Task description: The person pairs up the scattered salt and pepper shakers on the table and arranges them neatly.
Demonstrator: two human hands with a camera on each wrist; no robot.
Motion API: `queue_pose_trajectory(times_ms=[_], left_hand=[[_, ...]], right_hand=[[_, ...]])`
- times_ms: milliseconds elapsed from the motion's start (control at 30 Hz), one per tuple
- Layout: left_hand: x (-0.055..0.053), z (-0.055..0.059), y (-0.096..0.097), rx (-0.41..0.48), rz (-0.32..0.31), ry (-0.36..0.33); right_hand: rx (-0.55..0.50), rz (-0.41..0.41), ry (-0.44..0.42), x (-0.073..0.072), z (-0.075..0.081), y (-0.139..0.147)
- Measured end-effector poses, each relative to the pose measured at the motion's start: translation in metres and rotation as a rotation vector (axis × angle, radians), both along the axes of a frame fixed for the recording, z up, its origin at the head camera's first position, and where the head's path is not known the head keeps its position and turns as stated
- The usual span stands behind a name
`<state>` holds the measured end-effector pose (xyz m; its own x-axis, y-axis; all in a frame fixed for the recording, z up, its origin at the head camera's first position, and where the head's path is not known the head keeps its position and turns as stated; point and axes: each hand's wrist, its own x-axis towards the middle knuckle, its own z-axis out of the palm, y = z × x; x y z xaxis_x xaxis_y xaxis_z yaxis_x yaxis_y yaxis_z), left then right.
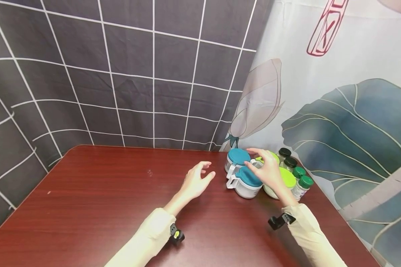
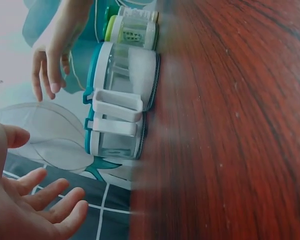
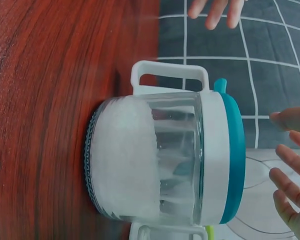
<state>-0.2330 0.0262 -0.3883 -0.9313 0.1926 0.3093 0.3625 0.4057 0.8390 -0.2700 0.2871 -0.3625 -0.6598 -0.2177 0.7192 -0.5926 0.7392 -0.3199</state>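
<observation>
My right hand [image 1: 268, 170] hovers over the jars with thumb and fingers spread in a loose curve, holding nothing. Under and beside it stand two glass jars with teal lids and white handles, the nearer jar [image 1: 248, 184] and the farther jar [image 1: 238, 157]. In the right wrist view the nearer jar [image 3: 125, 160] is partly filled with white grains, and my fingers are off its lid. My left hand [image 1: 194, 181] hangs over the table to the left of the jars, palm turned toward them, fingers relaxed and nothing in them.
Two lime-lidded jars, the front one [image 1: 288, 178] partly behind my right arm, stand right of the teal ones. Beyond are black-lidded jars [image 1: 290, 163] and green-capped shakers [image 1: 303, 183], near the table's right edge. A grey checked curtain [image 1: 130, 92] hangs behind the red-brown table [image 1: 97, 200].
</observation>
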Motion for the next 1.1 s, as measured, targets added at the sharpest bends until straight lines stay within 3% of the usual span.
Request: queue_pose_trajectory(times_ms=[433, 800, 1100], left_hand=[[-0.001, 0.001, 0.011, 0.011, -0.014, -0.022], [-0.001, 0.001, 0.018, 0.039, -0.033, -0.037], [-0.002, 0.003, 0.023, 0.055, -0.06, -0.069]], right_hand=[[-0.034, -0.055, -0.083, 0.001, 0.002, 0.013], [-0.079, -0.053, -0.175, 0.002, 0.006, 0.024], [-0.056, -0.077, -0.184, 0.003, 0.009, 0.036]])
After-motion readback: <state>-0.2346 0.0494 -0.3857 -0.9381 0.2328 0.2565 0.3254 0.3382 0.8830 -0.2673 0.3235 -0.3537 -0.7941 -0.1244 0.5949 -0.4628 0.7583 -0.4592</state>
